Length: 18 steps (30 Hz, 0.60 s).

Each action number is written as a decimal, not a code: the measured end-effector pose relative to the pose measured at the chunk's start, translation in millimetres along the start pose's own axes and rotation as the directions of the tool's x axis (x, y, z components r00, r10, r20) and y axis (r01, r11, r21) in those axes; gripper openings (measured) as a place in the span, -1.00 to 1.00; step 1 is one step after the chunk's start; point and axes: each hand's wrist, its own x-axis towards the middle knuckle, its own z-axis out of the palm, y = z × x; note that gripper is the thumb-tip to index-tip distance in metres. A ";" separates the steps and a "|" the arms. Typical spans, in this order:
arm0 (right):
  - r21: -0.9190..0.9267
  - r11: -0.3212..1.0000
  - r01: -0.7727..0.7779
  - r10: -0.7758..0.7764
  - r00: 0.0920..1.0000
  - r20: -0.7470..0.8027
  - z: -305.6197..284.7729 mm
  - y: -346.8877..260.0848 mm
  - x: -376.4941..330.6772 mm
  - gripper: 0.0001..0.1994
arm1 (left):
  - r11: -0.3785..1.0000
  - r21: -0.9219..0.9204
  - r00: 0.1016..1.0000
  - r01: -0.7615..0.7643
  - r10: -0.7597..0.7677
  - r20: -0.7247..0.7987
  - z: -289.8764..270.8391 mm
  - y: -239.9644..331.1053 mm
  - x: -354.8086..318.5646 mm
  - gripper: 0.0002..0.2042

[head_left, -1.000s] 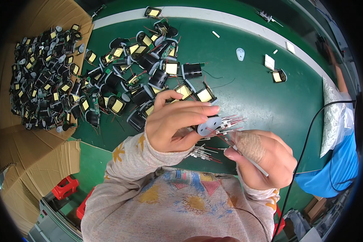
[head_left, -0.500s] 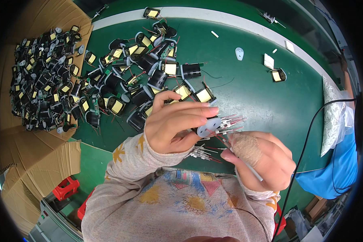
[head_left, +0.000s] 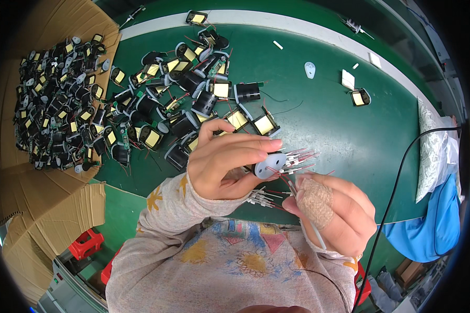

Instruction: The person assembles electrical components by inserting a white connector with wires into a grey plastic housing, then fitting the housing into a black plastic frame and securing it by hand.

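Observation:
My left hand (head_left: pixel 219 161) is closed round a small black housing, turned so its grey oval end plate (head_left: pixel 269 166) with small holes faces right. Just right of that plate my right hand (head_left: pixel 347 211) pinches a thin grey rod (head_left: pixel 317 236), which slants down across the palm. Red wire shows between the plate and the right fingertips; whether the rod's upper end joins it I cannot tell. A tan wrap (head_left: pixel 317 202) covers a right finger. Under and beside both hands lie short red and grey leads with white ends (head_left: pixel 263 198).
Black housings with yellow pads (head_left: pixel 203 103) are heaped behind my left hand on the green table (head_left: pixel 339 141). A cardboard box (head_left: pixel 2 148) at left holds many more. At right lie a bag of white pieces (head_left: pixel 427 156), a black cable (head_left: pixel 397 201) and a single housing (head_left: pixel 360 97).
My right hand has moved slightly down and left, and the rod's lower end has swung left with it. The left hand and its housing have barely moved.

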 end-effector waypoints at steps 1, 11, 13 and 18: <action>0.001 1.000 0.001 -0.001 1.000 0.000 -0.4 0.0 0.3 -0.69 | 1.000 0.001 1.000 0.000 0.000 0.000 -0.3 0.2 -0.1 -0.56; 0.019 0.999 -0.032 0.031 0.997 0.064 -3.5 3.9 1.9 -0.66 | 1.000 0.004 1.000 0.009 -0.009 -0.002 -0.4 -0.3 0.0 -0.55; 0.005 1.000 0.017 -0.017 0.997 0.075 -1.6 4.1 0.3 -0.66 | 1.000 0.008 1.000 0.013 -0.013 -0.005 -0.6 0.0 -0.5 -0.55; -0.012 1.000 0.014 -0.014 0.999 0.034 4.6 5.3 -0.5 -0.69 | 1.000 -0.001 0.999 0.029 -0.029 0.013 -1.6 2.5 1.4 -0.57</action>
